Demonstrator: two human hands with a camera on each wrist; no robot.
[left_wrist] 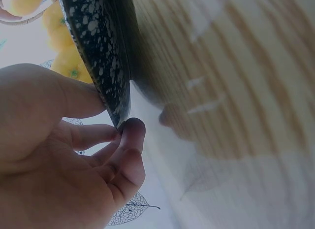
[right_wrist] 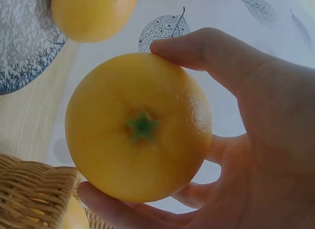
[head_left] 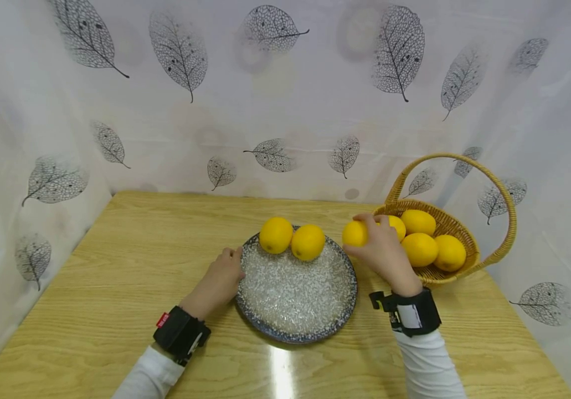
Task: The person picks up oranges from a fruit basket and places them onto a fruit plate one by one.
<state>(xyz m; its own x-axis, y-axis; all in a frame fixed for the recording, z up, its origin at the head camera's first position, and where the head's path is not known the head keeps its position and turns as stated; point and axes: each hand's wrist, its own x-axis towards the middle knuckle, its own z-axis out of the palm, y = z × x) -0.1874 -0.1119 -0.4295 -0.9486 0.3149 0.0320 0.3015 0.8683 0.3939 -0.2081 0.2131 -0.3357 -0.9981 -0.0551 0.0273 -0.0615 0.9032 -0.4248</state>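
Observation:
My right hand point(head_left: 384, 251) holds a yellow lemon point(head_left: 354, 234) between thumb and fingers, just left of the basket's rim. In the right wrist view the lemon point(right_wrist: 140, 128) shows a green star-shaped stem end. My left hand point(head_left: 219, 277) pinches the left rim of a speckled grey plate point(head_left: 297, 293) with a dark blue edge. The left wrist view has the thumb on one side of the plate's rim point(left_wrist: 106, 56) and fingertips on the other. Two lemons, one on the left point(head_left: 276, 235) and one on the right point(head_left: 308, 242), sit side by side at the plate's far edge.
A wicker basket point(head_left: 469, 238) with a tall arched handle stands at the right, with several lemons in it. Beneath everything is a light wooden table point(head_left: 140, 266). A white curtain point(head_left: 285, 100) with leaf prints hangs behind the table and at its sides.

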